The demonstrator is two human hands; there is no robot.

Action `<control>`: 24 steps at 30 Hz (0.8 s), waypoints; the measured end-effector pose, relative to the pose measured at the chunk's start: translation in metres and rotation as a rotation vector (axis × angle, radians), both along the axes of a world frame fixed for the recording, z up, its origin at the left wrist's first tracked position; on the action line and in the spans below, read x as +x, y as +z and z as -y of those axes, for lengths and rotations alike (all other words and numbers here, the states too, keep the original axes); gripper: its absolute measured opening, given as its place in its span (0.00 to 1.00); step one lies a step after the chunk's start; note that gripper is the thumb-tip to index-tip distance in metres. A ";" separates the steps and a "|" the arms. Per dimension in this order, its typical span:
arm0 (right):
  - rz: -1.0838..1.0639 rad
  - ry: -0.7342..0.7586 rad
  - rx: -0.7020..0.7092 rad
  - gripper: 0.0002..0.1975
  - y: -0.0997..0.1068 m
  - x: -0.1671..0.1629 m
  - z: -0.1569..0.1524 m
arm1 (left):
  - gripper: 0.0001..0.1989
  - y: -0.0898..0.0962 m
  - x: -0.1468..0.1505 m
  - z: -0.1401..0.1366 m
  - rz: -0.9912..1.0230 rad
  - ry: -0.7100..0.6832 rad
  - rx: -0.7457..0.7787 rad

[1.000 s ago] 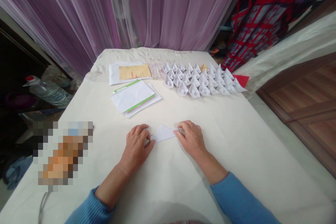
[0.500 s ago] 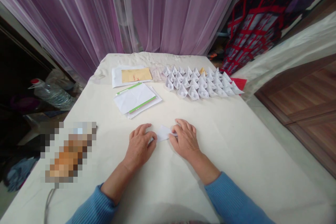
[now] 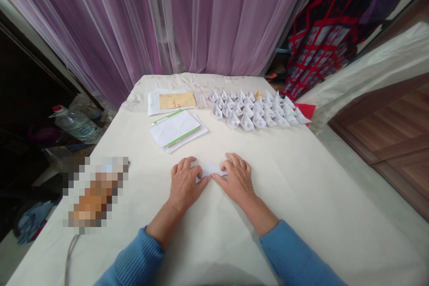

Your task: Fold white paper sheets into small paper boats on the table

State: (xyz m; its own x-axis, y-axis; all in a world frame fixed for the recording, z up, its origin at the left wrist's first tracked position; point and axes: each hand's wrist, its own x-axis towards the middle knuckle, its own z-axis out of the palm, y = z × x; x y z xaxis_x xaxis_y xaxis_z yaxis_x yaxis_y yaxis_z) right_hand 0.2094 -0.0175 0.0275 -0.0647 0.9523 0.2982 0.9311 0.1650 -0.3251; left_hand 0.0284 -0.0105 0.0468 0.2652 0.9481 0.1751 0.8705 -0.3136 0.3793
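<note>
A small folded piece of white paper (image 3: 210,168) lies on the white-covered table, between my two hands. My left hand (image 3: 185,182) grips its left end with thumb and fingers. At the other end my right hand (image 3: 237,178) pinches the paper, its thumb along the near edge. The thumb tips almost meet at the middle of that edge. Parts of the paper are hidden under my fingers. Farther back on the right stand several rows of folded white paper boats (image 3: 247,122), with one yellow boat (image 3: 258,94) in the back row.
Beyond my left hand lies a stack of white sheets (image 3: 176,127) with green-edged packaging. Behind it, a yellow envelope (image 3: 177,100) rests on white paper. A blurred-out object (image 3: 95,196) with a cord is on the left. A water bottle (image 3: 75,123) stands beyond the table's left edge.
My left hand has shifted slightly right, and its thumb has come in to the paper's near edge beside the right thumb. The paper now looks flatter. The view has moved slightly.
</note>
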 end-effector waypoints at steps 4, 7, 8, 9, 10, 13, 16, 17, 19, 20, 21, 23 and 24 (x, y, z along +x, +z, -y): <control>-0.016 -0.021 -0.047 0.10 -0.001 0.011 -0.003 | 0.09 -0.001 0.000 -0.001 0.002 0.013 -0.019; -0.013 -0.035 -0.094 0.09 -0.001 0.020 -0.006 | 0.07 -0.002 -0.003 -0.001 0.008 -0.004 -0.028; -0.012 -0.038 -0.101 0.09 -0.001 0.023 -0.006 | 0.06 -0.002 -0.005 -0.001 0.011 -0.014 -0.028; -0.012 -0.042 -0.103 0.08 -0.002 0.025 -0.006 | 0.05 -0.003 -0.007 -0.001 0.015 -0.023 -0.027; -0.012 -0.045 -0.101 0.08 -0.002 0.028 -0.006 | 0.04 -0.004 -0.009 0.000 0.017 -0.032 -0.027; -0.018 -0.043 -0.098 0.06 -0.003 0.032 -0.007 | 0.02 -0.007 -0.018 0.000 0.019 -0.053 -0.032; -0.027 -0.035 -0.109 0.05 -0.005 0.035 -0.007 | 0.01 -0.011 -0.027 0.001 0.020 -0.064 -0.045; -0.028 -0.033 -0.111 0.05 -0.005 0.037 -0.008 | 0.02 -0.011 -0.030 0.001 0.021 -0.066 -0.052; -0.025 -0.028 -0.107 0.04 -0.007 0.039 -0.009 | 0.03 -0.013 -0.035 0.000 0.028 -0.070 -0.063; -0.023 -0.025 -0.102 0.04 -0.007 0.040 -0.010 | 0.03 -0.013 -0.037 0.000 0.033 -0.073 -0.068; -0.020 -0.023 -0.095 0.04 -0.007 0.041 -0.010 | 0.04 -0.013 -0.038 0.000 0.037 -0.077 -0.072; -0.018 -0.028 -0.075 0.03 -0.006 0.038 -0.009 | 0.04 -0.013 -0.038 -0.001 0.044 -0.078 -0.075; -0.015 -0.024 -0.060 0.04 -0.005 0.035 -0.007 | 0.05 -0.013 -0.037 -0.001 0.044 -0.073 -0.071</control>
